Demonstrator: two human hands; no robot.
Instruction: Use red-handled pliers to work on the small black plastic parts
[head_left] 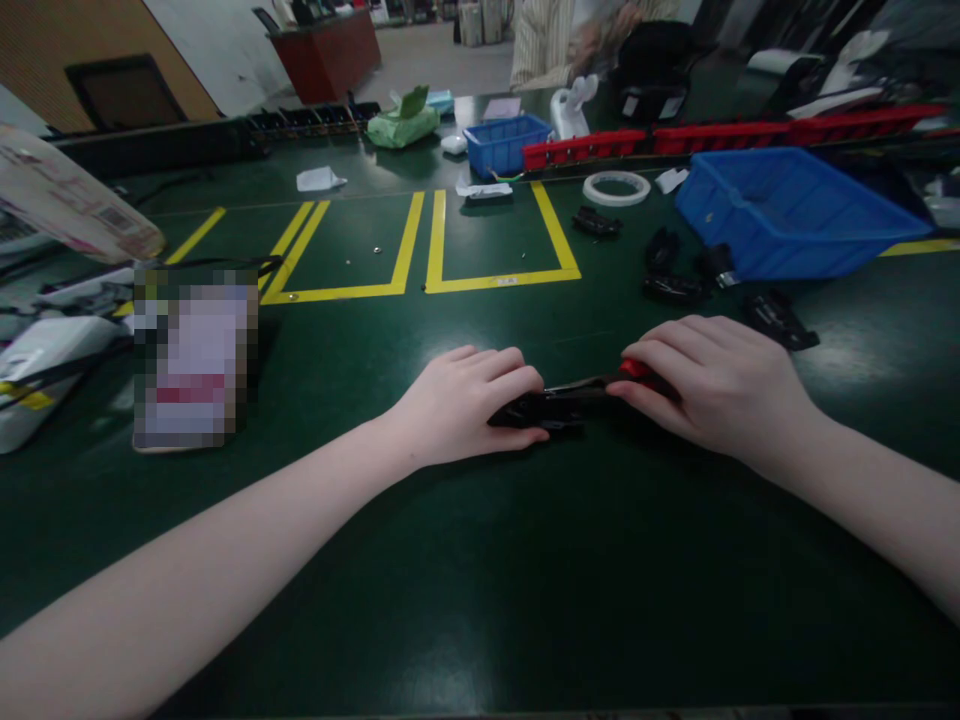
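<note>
My left hand (472, 400) is closed around one end of a glossy black plastic part (562, 408), holding it low over the green table. My right hand (720, 385) grips a tool with a red and black handle (636, 369). The tool's dark, narrow front end reaches left to the black part and seems to touch it. Most of the handle is hidden under my right fingers, so its exact kind cannot be made out. Beyond my right hand lie several similar black parts (675, 289).
A large blue bin (795, 225) stands at the right, with a white tape roll (616, 188) left of it. A smaller blue basket (506, 145) is farther back. A phone-like object (199, 370), blurred out, leans at the left. Another person (540, 50) is across the table.
</note>
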